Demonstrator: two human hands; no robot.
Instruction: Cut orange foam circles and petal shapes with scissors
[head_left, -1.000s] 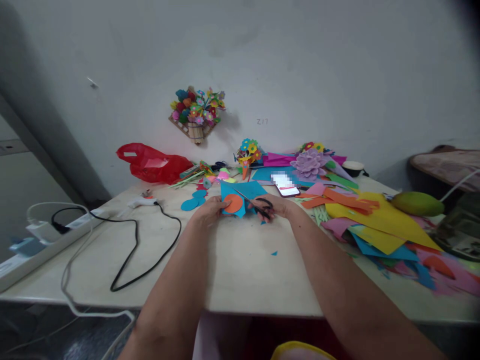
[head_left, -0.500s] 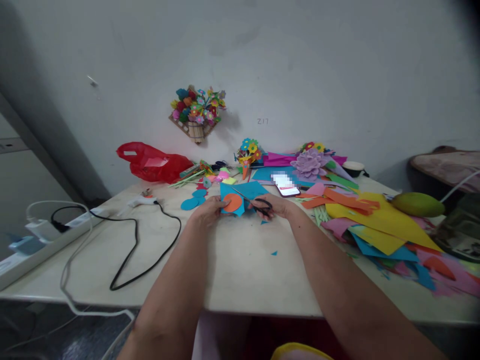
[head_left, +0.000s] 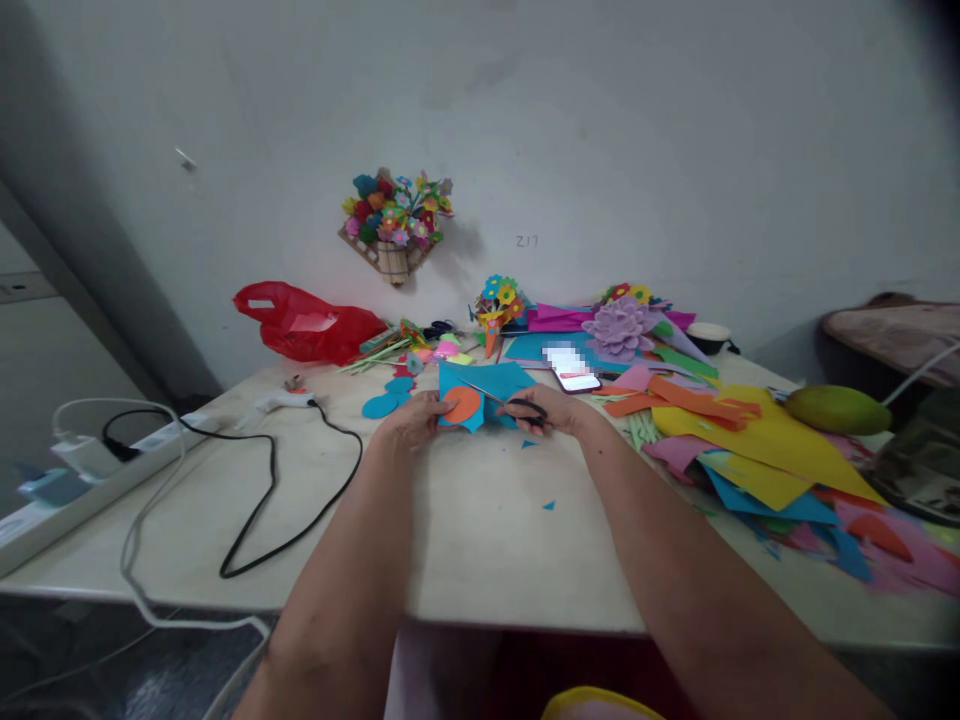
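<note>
My left hand point(head_left: 418, 415) pinches a blue craft sheet point(head_left: 495, 377) together with an orange disc point(head_left: 462, 405) lying on top of it. My right hand point(head_left: 551, 408) is closed round the black handles of a pair of scissors point(head_left: 525, 406). The scissor blades reach left over the blue sheet, close to the disc's upper right edge. Several cut blue circles point(head_left: 379, 406) lie on the table just left of my left hand. Small blue scraps point(head_left: 550, 506) have dropped onto the tabletop below my right hand.
A phone point(head_left: 571, 370) lies behind my right hand. Coloured sheets point(head_left: 750, 440) and a mango point(head_left: 836, 410) are piled at right. A red plastic bag point(head_left: 307, 325) sits back left. A black cable point(head_left: 274, 490) and a power strip point(head_left: 97, 490) occupy the left side.
The blue sheet and orange disc have shifted slightly left. The scissors have turned a little at the sheet's cut edge. Both hands keep their grip.
</note>
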